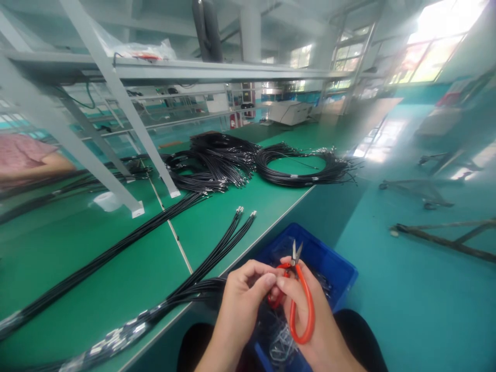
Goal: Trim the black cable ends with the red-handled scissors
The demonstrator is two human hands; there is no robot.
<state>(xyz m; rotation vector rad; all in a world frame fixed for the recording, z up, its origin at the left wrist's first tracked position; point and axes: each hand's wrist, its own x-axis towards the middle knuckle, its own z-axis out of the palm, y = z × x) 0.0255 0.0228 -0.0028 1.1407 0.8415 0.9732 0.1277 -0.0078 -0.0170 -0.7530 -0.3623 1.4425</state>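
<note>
My right hand (313, 315) is closed round a pair of red-handled scissors (310, 307), whose short blades point up and stand slightly apart. My left hand (242, 297) is in a pinch, its thumb and fingertips meeting my right thumb; what lies between them is too small to make out. Both hands are above a blue plastic bin (339, 268) holding clear plastic pieces and small metallic-looking bits. To the left of my left hand, a bundle of black cables (194, 281) with metal ends lies along the table edge, partly wrapped in clear plastic.
Coiled black cables (294, 181) and a heaped pile of cables (220, 155) lie farther back on the green table (127, 263). Another straight bundle (127, 240) crosses it. White shelf posts (132, 119) rise at left, near another person's arm (50, 165). Wheeled frames (422, 191) stand right.
</note>
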